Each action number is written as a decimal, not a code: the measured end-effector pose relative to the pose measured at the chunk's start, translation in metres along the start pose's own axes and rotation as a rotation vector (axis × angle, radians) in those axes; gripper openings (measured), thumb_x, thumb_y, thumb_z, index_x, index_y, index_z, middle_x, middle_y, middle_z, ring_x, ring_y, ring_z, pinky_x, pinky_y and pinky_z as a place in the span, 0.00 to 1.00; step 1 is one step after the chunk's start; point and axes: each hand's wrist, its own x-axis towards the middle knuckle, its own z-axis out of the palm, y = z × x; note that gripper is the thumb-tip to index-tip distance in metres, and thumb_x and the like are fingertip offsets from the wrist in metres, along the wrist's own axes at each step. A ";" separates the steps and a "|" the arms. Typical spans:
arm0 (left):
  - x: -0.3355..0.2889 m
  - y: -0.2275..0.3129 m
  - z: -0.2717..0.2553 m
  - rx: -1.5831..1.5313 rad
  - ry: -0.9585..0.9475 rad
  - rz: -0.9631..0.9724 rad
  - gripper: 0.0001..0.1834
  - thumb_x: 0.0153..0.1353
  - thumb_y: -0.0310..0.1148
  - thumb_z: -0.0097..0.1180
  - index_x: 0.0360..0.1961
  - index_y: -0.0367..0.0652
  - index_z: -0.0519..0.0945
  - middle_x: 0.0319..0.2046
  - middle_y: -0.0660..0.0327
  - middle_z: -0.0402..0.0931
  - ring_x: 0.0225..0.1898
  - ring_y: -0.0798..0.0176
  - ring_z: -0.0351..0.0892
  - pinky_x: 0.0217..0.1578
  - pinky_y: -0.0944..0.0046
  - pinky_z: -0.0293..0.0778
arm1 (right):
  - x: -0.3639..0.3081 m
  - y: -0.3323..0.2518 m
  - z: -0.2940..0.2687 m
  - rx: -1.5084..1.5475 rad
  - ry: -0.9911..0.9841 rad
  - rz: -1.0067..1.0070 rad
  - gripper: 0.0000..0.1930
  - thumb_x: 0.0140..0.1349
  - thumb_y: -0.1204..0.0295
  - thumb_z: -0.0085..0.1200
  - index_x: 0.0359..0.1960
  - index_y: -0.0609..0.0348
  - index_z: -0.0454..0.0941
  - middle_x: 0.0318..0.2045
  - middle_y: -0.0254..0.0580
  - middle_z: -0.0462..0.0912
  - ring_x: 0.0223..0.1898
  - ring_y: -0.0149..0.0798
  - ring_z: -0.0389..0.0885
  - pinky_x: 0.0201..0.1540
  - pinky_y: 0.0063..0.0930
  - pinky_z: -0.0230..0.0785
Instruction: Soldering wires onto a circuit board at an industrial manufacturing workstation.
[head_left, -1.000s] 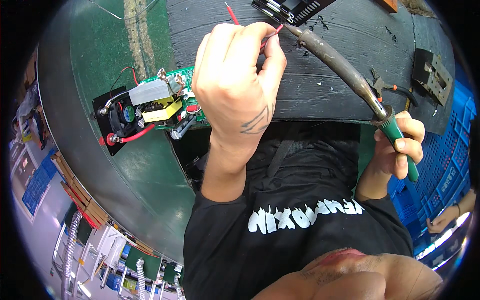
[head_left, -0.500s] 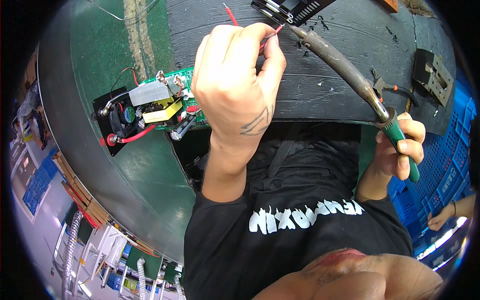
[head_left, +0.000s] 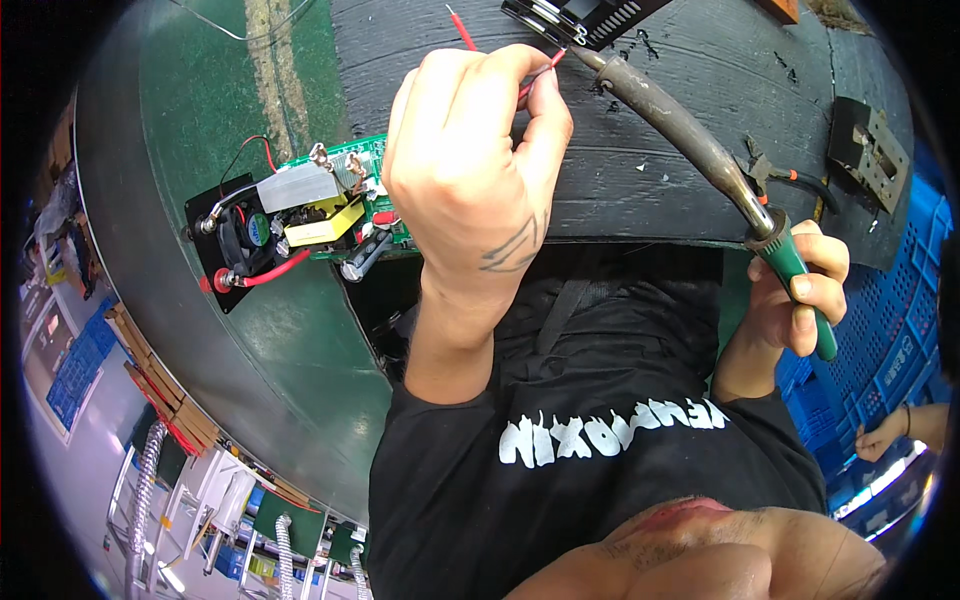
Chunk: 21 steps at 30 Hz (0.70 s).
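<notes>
My left hand (head_left: 475,150) pinches a red wire (head_left: 557,59) between thumb and forefinger. Its other end (head_left: 462,30) sticks up beyond the knuckles, bare at the tip. In my right hand (head_left: 805,290) is a soldering iron (head_left: 690,140), gripped by its green handle. The iron's tip meets the wire's end, or nearly so, beside metal terminals on a black slotted housing (head_left: 590,20) at the top of the view. Left of my left hand lies a green circuit board (head_left: 375,155) carrying a fan (head_left: 243,235), a heat sink and a yellow transformer; my hand hides part of it.
Pliers (head_left: 762,170) with orange-marked handles and a black metal bracket (head_left: 868,150) rest on the dark work surface (head_left: 640,200) at right. Blue plastic crates (head_left: 890,330) stand beyond its right edge. Another person's hand (head_left: 885,437) shows at the far right.
The soldering iron has shifted slightly left and up, bringing its tip closer to the wire's end. My left hand has stayed almost still.
</notes>
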 end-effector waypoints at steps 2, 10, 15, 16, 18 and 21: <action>-0.002 0.000 0.001 -0.004 -0.001 0.001 0.07 0.50 0.18 0.64 0.32 0.36 0.82 0.24 0.61 0.75 0.24 0.68 0.75 0.28 0.71 0.71 | -0.002 0.000 0.001 -0.005 0.005 0.002 0.14 0.65 0.61 0.47 0.40 0.59 0.76 0.38 0.51 0.73 0.24 0.38 0.74 0.24 0.24 0.68; -0.003 0.001 0.001 -0.002 0.000 -0.006 0.07 0.50 0.19 0.64 0.32 0.36 0.82 0.24 0.61 0.74 0.24 0.68 0.75 0.29 0.71 0.71 | -0.003 -0.002 0.000 0.014 0.006 0.021 0.14 0.64 0.62 0.48 0.39 0.59 0.78 0.38 0.51 0.73 0.25 0.39 0.75 0.25 0.25 0.68; -0.003 0.001 0.000 0.000 -0.006 -0.022 0.07 0.50 0.19 0.64 0.31 0.36 0.82 0.24 0.61 0.74 0.24 0.68 0.74 0.29 0.71 0.71 | -0.003 -0.001 -0.001 0.011 -0.010 0.020 0.13 0.64 0.62 0.49 0.40 0.59 0.78 0.38 0.51 0.74 0.25 0.38 0.75 0.27 0.26 0.67; -0.003 0.001 0.000 0.001 -0.011 -0.028 0.07 0.49 0.19 0.64 0.31 0.36 0.82 0.24 0.61 0.74 0.24 0.68 0.74 0.29 0.71 0.70 | -0.003 -0.001 0.000 0.015 -0.010 0.021 0.13 0.64 0.62 0.49 0.40 0.59 0.78 0.38 0.51 0.74 0.25 0.38 0.75 0.28 0.27 0.67; -0.003 0.001 -0.001 0.006 -0.014 -0.026 0.07 0.49 0.19 0.64 0.31 0.36 0.82 0.24 0.61 0.74 0.24 0.68 0.74 0.28 0.71 0.70 | -0.003 -0.001 0.000 0.012 -0.011 0.018 0.13 0.64 0.62 0.49 0.39 0.59 0.78 0.38 0.51 0.74 0.25 0.38 0.75 0.27 0.27 0.67; -0.001 0.001 -0.001 0.006 -0.016 -0.033 0.07 0.49 0.19 0.65 0.31 0.37 0.82 0.24 0.62 0.74 0.24 0.68 0.74 0.28 0.71 0.70 | 0.000 -0.001 -0.002 0.001 -0.023 0.011 0.13 0.64 0.62 0.49 0.39 0.59 0.78 0.38 0.51 0.74 0.25 0.38 0.75 0.27 0.27 0.67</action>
